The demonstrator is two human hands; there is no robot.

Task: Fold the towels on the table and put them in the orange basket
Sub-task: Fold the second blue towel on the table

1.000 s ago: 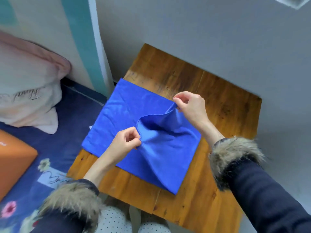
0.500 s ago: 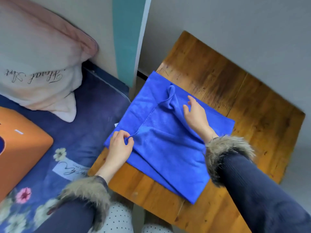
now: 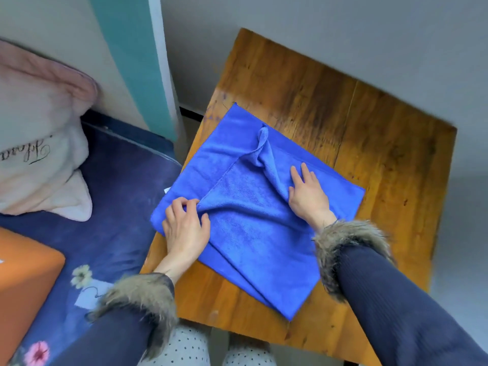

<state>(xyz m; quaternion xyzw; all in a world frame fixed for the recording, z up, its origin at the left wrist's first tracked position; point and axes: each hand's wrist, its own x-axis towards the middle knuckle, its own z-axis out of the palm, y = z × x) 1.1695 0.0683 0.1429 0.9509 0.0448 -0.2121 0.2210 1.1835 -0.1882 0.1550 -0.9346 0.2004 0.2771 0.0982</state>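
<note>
Blue towel (image 3: 253,228), orange basket (image 3: 23,281), floral bedsheet (image 3: 111,207).

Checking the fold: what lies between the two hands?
Only towel: a raised ridge of its folded-over layer runs between the left hand and right hand, in the head view.

Soft, even daylight is filling the frame, casting only faint shadows beneath the hands. A dull sheen is showing on the wooden table (image 3: 343,122) at upper centre. Wide-angle distortion is bending lines at the edges, and slight motion blur is softening the whole view.
</note>
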